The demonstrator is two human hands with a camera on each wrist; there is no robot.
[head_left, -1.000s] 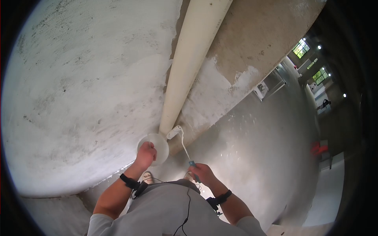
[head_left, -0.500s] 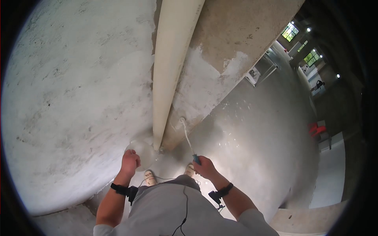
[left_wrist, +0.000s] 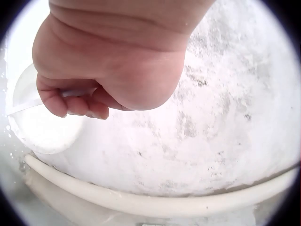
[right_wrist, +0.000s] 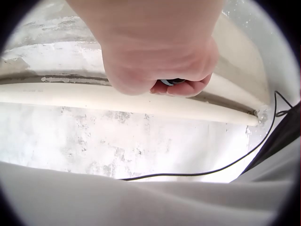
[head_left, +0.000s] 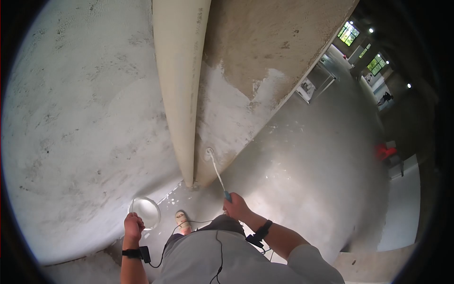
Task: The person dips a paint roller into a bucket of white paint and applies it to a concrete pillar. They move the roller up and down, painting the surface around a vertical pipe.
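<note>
In the head view my left hand (head_left: 134, 226) grips the handle of a white bucket (head_left: 150, 214), which hangs low beside the white-coated wall (head_left: 94, 132). The left wrist view shows the fingers curled round the pale handle (left_wrist: 23, 107), with the round bucket (left_wrist: 56, 136) below. My right hand (head_left: 237, 207) holds a paint roller by its blue grip (head_left: 228, 196). Its whitish rod (head_left: 217, 172) reaches forward to the small roller end (head_left: 209, 151), which overlaps the wall right of the pipe. In the right wrist view, curled fingers (right_wrist: 188, 88) mostly hide the grip.
A thick cream pipe (head_left: 182, 94) runs down the wall corner to the floor. Right of it, the brown wall (head_left: 265, 42) is partly coated white. White specks dot the grey floor (head_left: 302, 156). A dark cable (head_left: 219, 251) hangs over the shirt. Red items (head_left: 385, 151) stand far right.
The left hand and bucket have moved left and down, away from the pipe. The roller has gone from beside the pipe's foot to the wall at its right, and the view has shifted.
</note>
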